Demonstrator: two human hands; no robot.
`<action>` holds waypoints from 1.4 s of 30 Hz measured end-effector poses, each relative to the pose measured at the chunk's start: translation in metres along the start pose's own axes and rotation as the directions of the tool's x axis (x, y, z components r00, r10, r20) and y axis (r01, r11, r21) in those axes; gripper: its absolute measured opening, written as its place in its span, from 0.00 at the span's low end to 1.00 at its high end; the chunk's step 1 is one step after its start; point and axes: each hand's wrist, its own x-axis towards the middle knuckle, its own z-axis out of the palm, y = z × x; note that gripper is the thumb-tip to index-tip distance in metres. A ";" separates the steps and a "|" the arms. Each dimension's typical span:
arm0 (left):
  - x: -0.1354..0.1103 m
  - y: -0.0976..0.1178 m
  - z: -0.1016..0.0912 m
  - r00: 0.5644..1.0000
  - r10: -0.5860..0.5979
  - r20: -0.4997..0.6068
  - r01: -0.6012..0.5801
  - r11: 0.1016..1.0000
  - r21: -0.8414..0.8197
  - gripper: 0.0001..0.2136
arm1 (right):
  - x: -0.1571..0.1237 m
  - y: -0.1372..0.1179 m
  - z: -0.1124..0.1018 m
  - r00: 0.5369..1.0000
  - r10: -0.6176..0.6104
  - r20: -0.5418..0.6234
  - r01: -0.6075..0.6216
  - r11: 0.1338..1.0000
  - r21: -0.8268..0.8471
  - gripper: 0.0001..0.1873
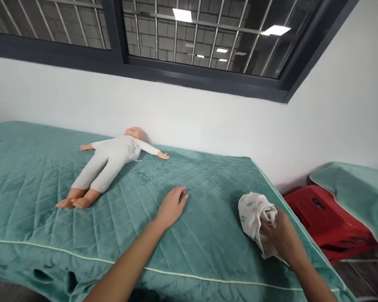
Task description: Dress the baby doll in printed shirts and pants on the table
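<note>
On the right of the bed, a bunched white cloth (250,214) with a small green print is gripped by my right hand (283,235), the fingers pressed into its folds. Whether it is a garment or a plain cloth I cannot tell. My left hand (171,207) rests over the green quilted cover (208,184), fingers loosely curved, thumb apart, holding nothing. To its upper left a baby doll (113,153) lies on its back in a white long-sleeved suit, arms spread. Its head is near the wall and its bare feet point toward the front left.
Behind the bed rises a white wall (192,117) with a dark-framed window (201,79) and metal bars beyond it. Past the bed's right edge stands a red plastic object (327,218), partly under another green cover (359,184). Yellowish piping runs along the bed's front edge.
</note>
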 end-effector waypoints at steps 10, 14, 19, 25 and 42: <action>-0.023 0.030 -0.001 0.976 -0.057 0.210 0.170 0.801 -0.574 0.30 | -0.004 -0.136 0.027 0.968 -0.132 0.215 -0.008 0.836 0.549 0.20; -0.043 0.038 -0.002 0.987 -0.095 0.127 0.158 0.580 -0.799 0.45 | -0.016 -0.204 0.051 0.945 -0.271 0.184 0.094 0.764 0.639 0.20; -0.044 0.032 -0.005 0.911 -0.408 -0.063 0.110 0.386 -0.916 0.29 | -0.003 -0.219 0.067 0.911 -0.368 0.188 0.144 0.709 0.690 0.21; -0.040 0.029 -0.009 0.870 -0.491 0.030 0.152 0.211 -0.966 0.22 | 0.004 -0.201 0.057 0.827 -0.562 0.014 0.481 0.720 0.501 0.29; -0.039 0.023 -0.017 0.888 -0.447 0.110 0.154 0.064 -0.986 0.16 | -0.005 -0.187 0.067 0.706 -0.702 0.094 0.602 0.664 0.442 0.06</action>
